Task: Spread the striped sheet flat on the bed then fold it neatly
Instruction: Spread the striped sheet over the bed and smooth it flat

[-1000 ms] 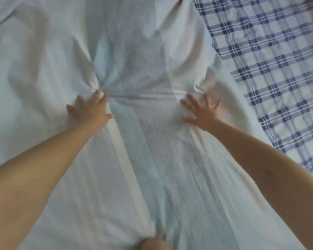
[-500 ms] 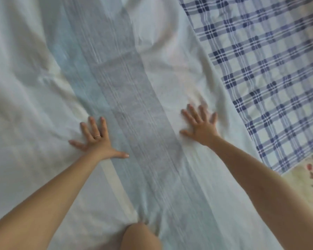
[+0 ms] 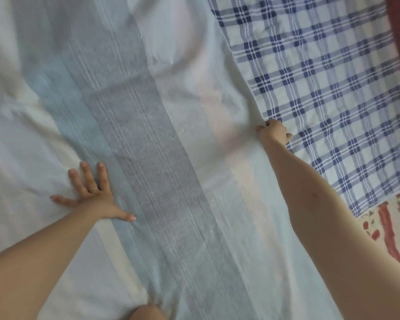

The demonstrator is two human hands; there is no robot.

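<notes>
The left hand (image 3: 91, 195) is pressed flat, fingers splayed, on the striped sheet (image 3: 148, 146). The right hand (image 3: 274, 132) is curled closed on the sheet's edge, beside the plaid cover (image 3: 333, 88). Spreading is judged in progress; next, that edge should be drawn outward, since wrinkles are seen beyond the left hand.

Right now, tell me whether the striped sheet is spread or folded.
Spread, not folded: the striped sheet lies open across the bed, still wrinkled, left hand flat on it, right hand at its edge.
</notes>
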